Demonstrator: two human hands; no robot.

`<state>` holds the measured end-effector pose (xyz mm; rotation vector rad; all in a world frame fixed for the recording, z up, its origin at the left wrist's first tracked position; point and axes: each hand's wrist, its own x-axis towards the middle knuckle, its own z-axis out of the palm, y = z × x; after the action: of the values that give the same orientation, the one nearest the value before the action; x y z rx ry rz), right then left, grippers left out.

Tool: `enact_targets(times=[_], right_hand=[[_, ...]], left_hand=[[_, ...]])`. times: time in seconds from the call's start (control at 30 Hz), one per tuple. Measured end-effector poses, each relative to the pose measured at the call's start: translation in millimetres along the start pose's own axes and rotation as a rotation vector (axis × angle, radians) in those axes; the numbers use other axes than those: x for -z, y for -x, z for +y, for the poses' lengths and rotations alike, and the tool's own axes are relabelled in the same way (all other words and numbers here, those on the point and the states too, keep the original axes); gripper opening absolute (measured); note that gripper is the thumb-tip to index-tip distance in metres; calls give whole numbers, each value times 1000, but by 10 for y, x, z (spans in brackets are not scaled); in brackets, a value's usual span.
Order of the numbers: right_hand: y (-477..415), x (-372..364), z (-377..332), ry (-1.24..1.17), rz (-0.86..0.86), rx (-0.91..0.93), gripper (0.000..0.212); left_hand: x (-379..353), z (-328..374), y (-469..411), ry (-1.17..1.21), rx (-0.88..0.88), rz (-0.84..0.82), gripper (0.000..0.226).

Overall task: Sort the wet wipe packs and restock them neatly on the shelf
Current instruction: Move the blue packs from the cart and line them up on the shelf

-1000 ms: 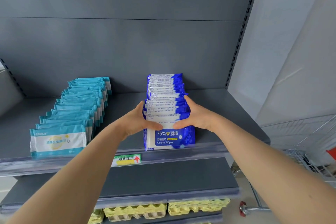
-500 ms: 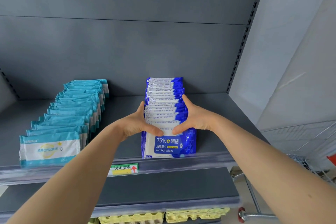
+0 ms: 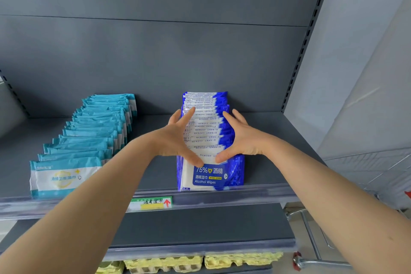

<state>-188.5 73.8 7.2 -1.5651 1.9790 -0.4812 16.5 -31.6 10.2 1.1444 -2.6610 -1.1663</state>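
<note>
Tidying the blue wipe packs (image 3: 206, 131) on the shelf (image 3: 266, 162).
Pressing both sides with left hand (image 3: 175, 138) and right hand (image 3: 242, 140), fingers straight, packs in between. Next, maybe: let go softly, no tipping.

Count, one moment.
Hands: 2 — left hand (image 3: 175, 138), right hand (image 3: 242, 138).
Kinds of pack: 2, one row each.
Row of blue alcohol wipe packs (image 3: 205, 133): at least ten. They overlap, so the exact number is not readable.
Row of teal wipe packs (image 3: 93, 138): also at least ten.
Grey boards: 2 — upper shelf (image 3: 266, 162), lower shelf (image 3: 200, 224).
One price label (image 3: 153, 203).
Stacks of yellow egg trays (image 3: 164, 262): 3, partly cut off.
</note>
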Motion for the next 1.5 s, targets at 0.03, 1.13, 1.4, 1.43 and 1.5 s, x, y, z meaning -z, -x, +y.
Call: enact_targets(times=[0.03,1.13,1.4,1.43,1.5], right_hand=[[-1,18,-29,23,-11,5,143],[384,-405,201,-255,-8,92,115],[517,-297,87,-201,140,36,122],[541,-297,96,-194,174,39,121],[568,-287,113,-217,169,52,117]], left_hand=[[20,20,-27,-56,31,-20,150],[-775,-99,585,385,0,297,29],[-719,-111,563,384,27,259,47],[-684,-125,557,398,28,251,61],[-616,-119,535,487,23,196,95]])
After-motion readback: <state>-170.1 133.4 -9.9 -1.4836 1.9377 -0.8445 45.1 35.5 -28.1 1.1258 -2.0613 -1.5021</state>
